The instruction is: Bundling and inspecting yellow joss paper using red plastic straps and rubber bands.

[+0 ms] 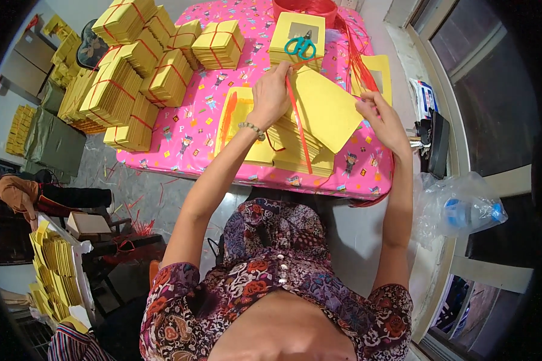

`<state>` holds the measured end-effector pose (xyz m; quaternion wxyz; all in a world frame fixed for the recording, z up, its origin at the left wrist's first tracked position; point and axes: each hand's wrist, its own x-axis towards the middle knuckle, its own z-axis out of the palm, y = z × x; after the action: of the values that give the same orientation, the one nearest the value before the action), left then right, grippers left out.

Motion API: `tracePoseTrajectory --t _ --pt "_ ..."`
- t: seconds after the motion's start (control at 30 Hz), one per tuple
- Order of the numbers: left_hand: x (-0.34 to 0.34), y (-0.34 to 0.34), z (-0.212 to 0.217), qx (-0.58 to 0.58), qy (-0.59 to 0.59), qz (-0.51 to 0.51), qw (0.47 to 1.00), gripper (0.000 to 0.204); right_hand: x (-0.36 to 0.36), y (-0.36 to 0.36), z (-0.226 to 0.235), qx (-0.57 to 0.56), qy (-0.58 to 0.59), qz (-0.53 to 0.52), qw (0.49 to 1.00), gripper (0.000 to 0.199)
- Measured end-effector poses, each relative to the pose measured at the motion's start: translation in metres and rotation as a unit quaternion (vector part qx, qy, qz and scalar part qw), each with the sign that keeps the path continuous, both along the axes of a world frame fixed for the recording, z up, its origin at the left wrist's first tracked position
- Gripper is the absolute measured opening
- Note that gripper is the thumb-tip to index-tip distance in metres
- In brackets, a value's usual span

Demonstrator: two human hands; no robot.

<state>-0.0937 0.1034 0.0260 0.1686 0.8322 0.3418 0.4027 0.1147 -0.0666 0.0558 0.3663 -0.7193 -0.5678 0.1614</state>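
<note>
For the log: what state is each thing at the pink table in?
Yellow sheet: skewed over a stack
Left hand: fingers closed on red ribbon
Right hand: half-curled at the sheet's corner, hold unclear
Red ribbon: one end loose
Scissors: lying down, blades unclear
Yellow bundles: tied

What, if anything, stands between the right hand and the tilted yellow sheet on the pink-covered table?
Nothing visible does: the right hand is beside the right corner of the yellow sheet, though contact is unclear. The red ribbon hangs by the left hand, toward the sheet's opposite side, not between them.
</note>
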Motion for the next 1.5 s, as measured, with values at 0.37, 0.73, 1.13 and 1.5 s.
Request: tracePoseTrajectory --t 0.37,0.73,1.13,1.5 --pt "0.001 0.043 -0.001 -0.1 -0.105 -0.096 0.985 0.034 0.004 0.018 0.009 -0.049 0.189 0.085 0.977 0.025" --pt "-0.009 0.051 0.003 -0.369 -0.175 -0.215 0.887 0.039 0.006 0.043 0.006 -0.071 0.185 0.026 0.98 0.026" --pt "-0.016 0.051 0.008 -0.372 -0.129 -0.254 0.884 0.042 -0.009 0.048 0.009 -0.049 0.252 -0.005 0.966 0.028" --pt "-0.011 0.057 -0.003 -0.239 -0.029 -0.249 0.938 0.037 -0.039 0.026 -0.019 0.087 -0.004 -0.125 0.988 0.053"
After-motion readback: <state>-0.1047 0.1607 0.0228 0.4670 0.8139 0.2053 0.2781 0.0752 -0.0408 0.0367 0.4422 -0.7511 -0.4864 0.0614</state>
